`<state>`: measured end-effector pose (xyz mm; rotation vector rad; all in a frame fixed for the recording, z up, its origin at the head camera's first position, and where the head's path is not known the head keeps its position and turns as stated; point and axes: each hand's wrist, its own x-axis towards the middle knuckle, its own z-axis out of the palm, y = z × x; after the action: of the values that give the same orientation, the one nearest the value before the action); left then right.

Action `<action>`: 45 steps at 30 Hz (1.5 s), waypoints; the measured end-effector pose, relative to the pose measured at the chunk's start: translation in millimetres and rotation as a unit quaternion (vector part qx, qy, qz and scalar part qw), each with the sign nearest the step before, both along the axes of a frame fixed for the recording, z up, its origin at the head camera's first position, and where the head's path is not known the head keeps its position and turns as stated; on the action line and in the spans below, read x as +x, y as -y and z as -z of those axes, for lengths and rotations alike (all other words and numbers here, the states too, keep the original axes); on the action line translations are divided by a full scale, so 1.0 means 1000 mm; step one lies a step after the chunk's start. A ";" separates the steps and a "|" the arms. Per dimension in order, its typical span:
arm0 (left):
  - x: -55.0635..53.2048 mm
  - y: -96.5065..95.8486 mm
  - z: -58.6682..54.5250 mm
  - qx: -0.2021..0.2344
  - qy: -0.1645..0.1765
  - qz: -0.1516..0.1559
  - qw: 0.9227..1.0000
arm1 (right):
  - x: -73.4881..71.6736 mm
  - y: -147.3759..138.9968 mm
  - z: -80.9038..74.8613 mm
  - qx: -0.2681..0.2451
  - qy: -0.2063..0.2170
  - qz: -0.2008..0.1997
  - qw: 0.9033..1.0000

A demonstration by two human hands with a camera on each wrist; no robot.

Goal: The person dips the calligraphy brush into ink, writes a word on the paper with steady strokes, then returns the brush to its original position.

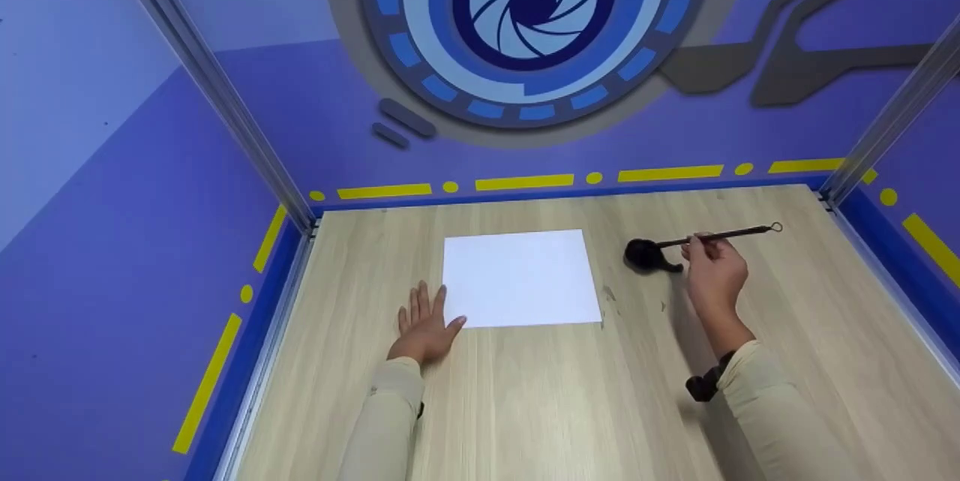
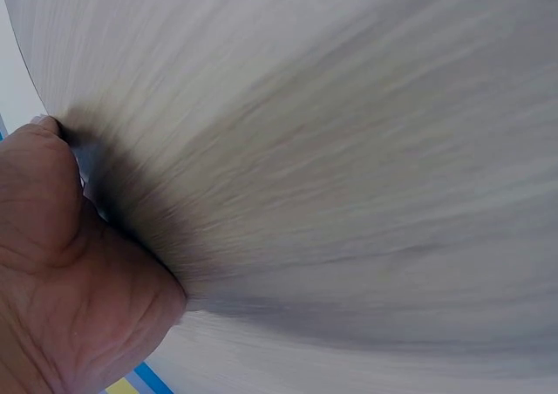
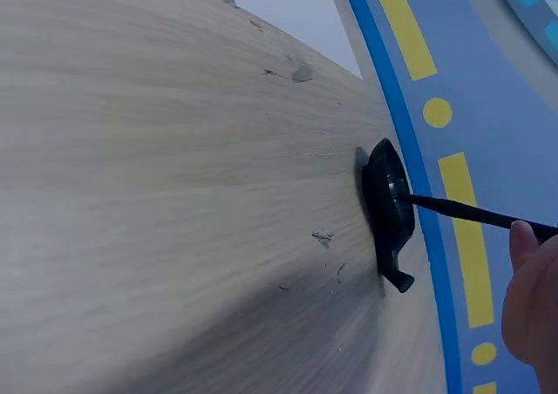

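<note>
Right of the white paper (image 1: 521,278), the right hand (image 1: 718,277) pinches a black brush (image 1: 739,232), its shaft running leftward to the black dish (image 3: 377,200), tip apparently inside; the left hand (image 1: 426,329) lies spread at the paper's near-left corner.

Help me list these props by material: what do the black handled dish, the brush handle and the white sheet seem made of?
Black handled dish: possibly ceramic or plastic, smooth; small pale glints inside, perhaps from liquid.
Brush handle: perhaps painted wood or plastic, smooth, evenly dark, no grain visible.
White sheet: likely paper, matte; lies flat, crisp edges, no glare.
</note>
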<state>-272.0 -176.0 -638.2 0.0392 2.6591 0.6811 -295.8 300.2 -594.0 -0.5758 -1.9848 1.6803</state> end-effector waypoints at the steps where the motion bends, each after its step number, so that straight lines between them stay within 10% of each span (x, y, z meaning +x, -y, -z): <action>1: 0.000 0.000 -0.001 0.000 -0.001 -0.001 1.000 | 0.000 0.001 0.001 0.019 -0.007 -0.001 1.000; 24: 0.001 -0.001 -0.006 0.004 -0.014 0.000 1.000 | 0.016 0.008 0.027 0.178 0.013 -0.023 0.984; 45: 0.001 -0.001 -0.001 -0.002 -0.018 -0.003 1.000 | 0.017 0.002 0.012 0.109 0.010 -0.038 0.993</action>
<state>-270.5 -174.5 -637.3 0.0435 2.6950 0.6823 -278.3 298.7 -606.4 -0.4452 -2.1936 1.4781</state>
